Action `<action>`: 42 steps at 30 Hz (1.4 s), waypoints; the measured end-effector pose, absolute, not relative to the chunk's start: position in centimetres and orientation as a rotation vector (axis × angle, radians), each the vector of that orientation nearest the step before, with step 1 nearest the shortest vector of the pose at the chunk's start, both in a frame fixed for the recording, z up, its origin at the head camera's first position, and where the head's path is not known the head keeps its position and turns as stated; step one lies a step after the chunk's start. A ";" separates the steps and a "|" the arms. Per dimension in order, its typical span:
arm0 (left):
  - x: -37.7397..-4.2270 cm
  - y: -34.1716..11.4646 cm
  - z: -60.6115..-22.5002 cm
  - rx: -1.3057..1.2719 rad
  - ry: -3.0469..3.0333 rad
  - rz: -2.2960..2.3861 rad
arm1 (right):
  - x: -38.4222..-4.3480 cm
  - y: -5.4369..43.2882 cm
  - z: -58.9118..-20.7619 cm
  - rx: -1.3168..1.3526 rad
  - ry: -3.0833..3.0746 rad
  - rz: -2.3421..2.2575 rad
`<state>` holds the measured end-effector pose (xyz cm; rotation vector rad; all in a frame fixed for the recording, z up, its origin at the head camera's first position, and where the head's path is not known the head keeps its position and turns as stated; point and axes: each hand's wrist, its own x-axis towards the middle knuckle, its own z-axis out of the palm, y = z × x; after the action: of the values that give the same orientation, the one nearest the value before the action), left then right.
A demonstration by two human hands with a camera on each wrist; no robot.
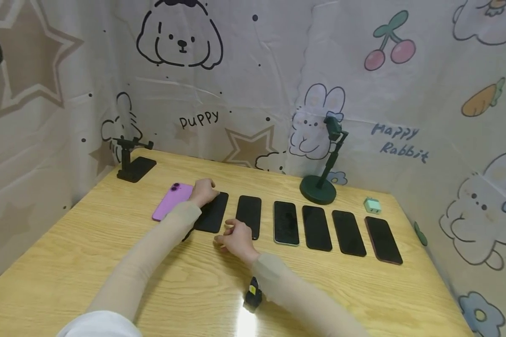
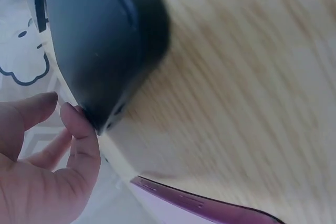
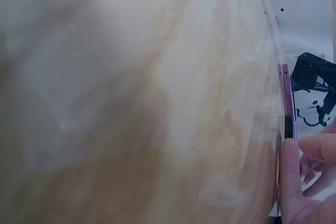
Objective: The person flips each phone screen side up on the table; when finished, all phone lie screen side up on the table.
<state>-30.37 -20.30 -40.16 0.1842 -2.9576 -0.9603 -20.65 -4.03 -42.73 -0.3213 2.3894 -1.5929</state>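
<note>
Touching the dark slab (image 1: 214,217) at its far L corner w/ my L hand (image 1: 202,192): fingers loosely bent at the edge, thumb apart, so it's contact, not a clamp. Slab lies on the table (image 1: 80,262), btwn the purple phone (image 1: 168,206) and a black phone (image 1: 249,210); can't tell which face is up. R hand (image 1: 238,239) is by its near R corner, thumb & index spread, nothing gripped; can't tell if a fingertip meets the edge. Hands at opp. corners prob. b/c light contact there steadies or squares it w/o covering the middle. Rel. to my grip: slab is to the R of & nearer me than the L fingers, just beyond the R ones.

Farther R, same row: silver-edged phone (image 1: 286,223), two more dark phones (image 1: 316,228) (image 1: 348,233), then a pink-edged phone (image 1: 383,239). Gaps btwn them, prob. so each can be got at separately. Behind: green stand (image 1: 317,190), pale green charger (image 1: 372,205) near the R end, black stand (image 1: 127,164) at far L, prob. set back to leave the front free for hands. Patterned cloth (image 1: 244,93) hangs behind it all.
</note>
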 end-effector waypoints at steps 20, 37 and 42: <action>-29.7 -21.2 -40.8 0.235 -3.072 -0.927 | -20.8 -5.3 -42.6 -0.377 2.523 -1.432; -29.5 -21.1 -40.6 0.208 -3.069 -0.850 | -21.5 -6.0 -42.5 -0.453 2.684 -1.340; -29.4 -21.2 -40.6 0.221 -3.079 -0.848 | -21.7 -6.2 -42.5 -0.407 2.680 -1.323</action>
<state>-29.41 -21.22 -40.57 0.2214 -3.0793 -0.8477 -21.73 -6.15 -42.49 -0.4073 2.6796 -1.3229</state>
